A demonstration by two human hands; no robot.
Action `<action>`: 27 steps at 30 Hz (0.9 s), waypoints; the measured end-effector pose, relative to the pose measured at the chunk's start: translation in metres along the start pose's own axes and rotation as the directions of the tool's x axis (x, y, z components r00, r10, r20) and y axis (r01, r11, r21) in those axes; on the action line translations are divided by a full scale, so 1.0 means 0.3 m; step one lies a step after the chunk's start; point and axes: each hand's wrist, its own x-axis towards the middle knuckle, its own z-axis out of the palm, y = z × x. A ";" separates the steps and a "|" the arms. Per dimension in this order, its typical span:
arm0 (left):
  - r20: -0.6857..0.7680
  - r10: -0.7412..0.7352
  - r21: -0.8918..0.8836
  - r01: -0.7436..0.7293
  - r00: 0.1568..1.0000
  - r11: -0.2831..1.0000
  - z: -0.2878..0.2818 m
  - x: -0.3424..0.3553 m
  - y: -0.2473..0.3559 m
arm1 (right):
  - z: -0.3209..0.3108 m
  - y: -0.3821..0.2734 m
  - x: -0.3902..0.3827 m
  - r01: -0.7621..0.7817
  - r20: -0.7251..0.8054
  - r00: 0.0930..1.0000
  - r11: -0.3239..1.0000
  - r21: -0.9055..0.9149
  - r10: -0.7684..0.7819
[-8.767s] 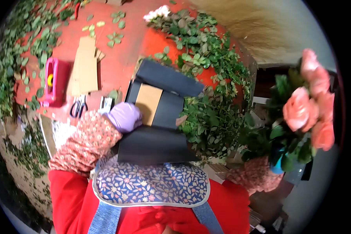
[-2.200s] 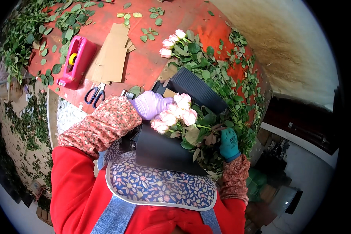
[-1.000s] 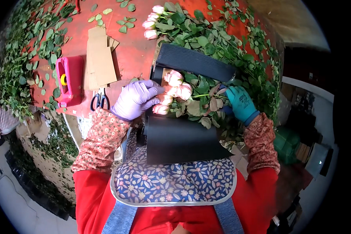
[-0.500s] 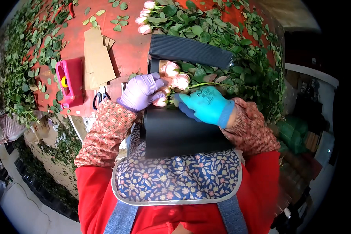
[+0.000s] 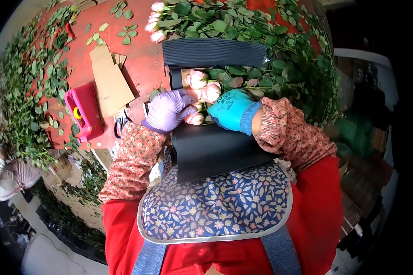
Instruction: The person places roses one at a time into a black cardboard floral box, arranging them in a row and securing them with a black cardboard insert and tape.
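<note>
Several pink roses (image 5: 210, 91) lie with their heads stacked together between a ribbed black strip (image 5: 214, 53) and a smooth black sheet (image 5: 220, 149). My left hand (image 5: 169, 109), in a thin purple glove, has its fingers curled against the left side of the rose heads, closed on a lower bloom (image 5: 194, 118). Just right of the blooms is my right hand (image 5: 234, 110) in a turquoise glove. Its fingers are bent in at the base of the heads, where the stems run right. The back of the glove hides what they grip.
Leafy rose stems (image 5: 280, 68) cover the red table's (image 5: 142, 50) right side, with more pink roses (image 5: 156, 23) at the far edge. Left of my hands are brown cardboard pieces (image 5: 110, 85), scissors (image 5: 120, 123) and a pink tape dispenser (image 5: 85, 112). Loose leaves (image 5: 18, 96) heap at far left.
My right hand has shifted left, closer to the rose heads, and its fingers have curled in. The left hand stays at the blooms. The whole view has shifted slightly.
</note>
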 end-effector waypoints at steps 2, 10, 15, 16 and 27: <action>-0.022 0.003 -0.119 -0.005 1.000 0.993 0.007 -0.003 0.011 | -0.029 -0.006 -0.002 -0.029 0.050 0.998 0.999 0.018 0.028; 0.163 -0.108 -0.029 0.114 0.981 0.993 -0.048 0.010 0.105 | -0.032 0.006 -0.056 -0.022 -0.137 0.990 0.991 0.132 0.040; 0.178 -0.134 0.179 0.101 0.975 0.979 -0.041 -0.024 0.113 | -0.097 -0.028 -0.079 -0.252 -0.127 0.964 0.953 -0.167 0.233; 0.200 -0.141 0.187 0.104 0.969 0.977 -0.045 -0.027 0.110 | -0.065 -0.022 -0.073 -0.251 -0.108 0.967 0.944 -0.216 0.232; 0.205 -0.164 0.271 0.105 0.965 0.957 -0.045 -0.055 0.108 | -0.029 -0.029 0.039 -0.258 -0.153 0.961 0.949 -0.182 0.232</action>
